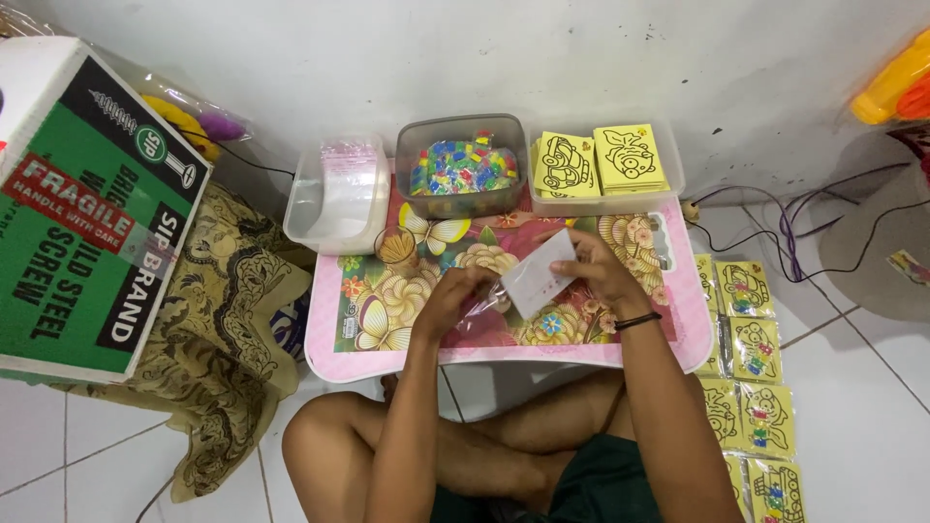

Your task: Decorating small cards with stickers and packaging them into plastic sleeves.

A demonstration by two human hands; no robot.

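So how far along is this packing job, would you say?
Done: a column of bagged yellow cards lies on the floor on the person's right. In hand: the left hand holds a clear bag while the right hand holds a white card at it. Left: stacks of unbagged yellow cards in a tub, a tub of colourful small pieces and a tub of empty bags.
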